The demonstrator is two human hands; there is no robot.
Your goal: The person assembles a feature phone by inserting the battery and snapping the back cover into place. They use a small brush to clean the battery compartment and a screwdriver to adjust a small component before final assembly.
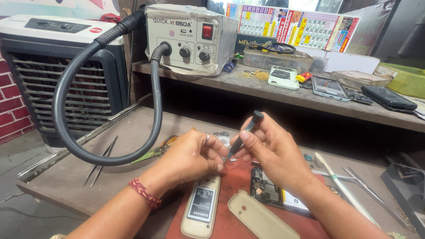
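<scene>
Fingers (248,137) pinch screwdriver (245,132) above labelled battery (201,204).

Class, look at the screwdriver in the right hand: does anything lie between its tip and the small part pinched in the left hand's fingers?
Nothing visible does. The right hand holds the screwdriver tilted, its tip right at the left hand's fingertips. The pinched part is too small to identify. The opened phone lies lower on the red mat, clear of them.

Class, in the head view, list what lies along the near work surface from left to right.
Tweezers → left hand → screwdriver → right hand → white-handled tool → second tweezers.
</scene>
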